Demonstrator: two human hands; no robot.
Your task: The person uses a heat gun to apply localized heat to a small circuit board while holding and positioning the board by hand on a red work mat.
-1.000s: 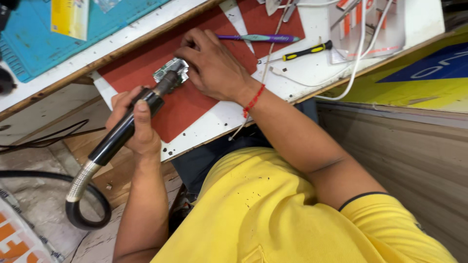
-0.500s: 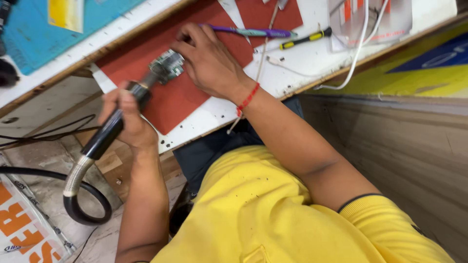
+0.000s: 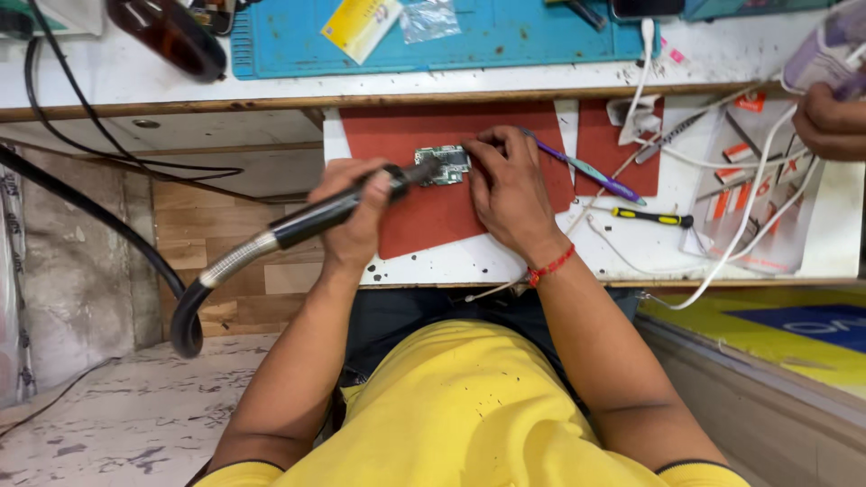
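The left hand (image 3: 354,216) is wrapped shut around the black handle of a hot-air wand (image 3: 338,206), whose ribbed metal hose (image 3: 203,289) curves down off the worktop's (image 3: 631,261) edge toward the floor. A second ago the wand's metal nozzle stood beside the right hand with the view tilted hard; now the view is squared up and the nozzle lies low and nearly level, its tip right at the left end of a small green circuit board (image 3: 444,165). That board lies on a red mat (image 3: 424,212) near the middle of the white worktop, and the right hand (image 3: 510,194) has come to rest on its right end, fingers curled down and pinning it flat; whether the fingertips pinch the board or only press on it cannot be told. To judge by this, the wand has been brought from a loose approach into working position on the held board. A purple-handled tool (image 3: 591,171) lies just beside the right hand, partly under its fingers, and a yellow-and-black screwdriver (image 3: 651,216) rests farther right, apart from both hands. White cables (image 3: 740,225) loop over the worktop's right side, where another person's hand (image 3: 830,122) shows at the frame edge. A blue mat (image 3: 505,41) lies farther back.
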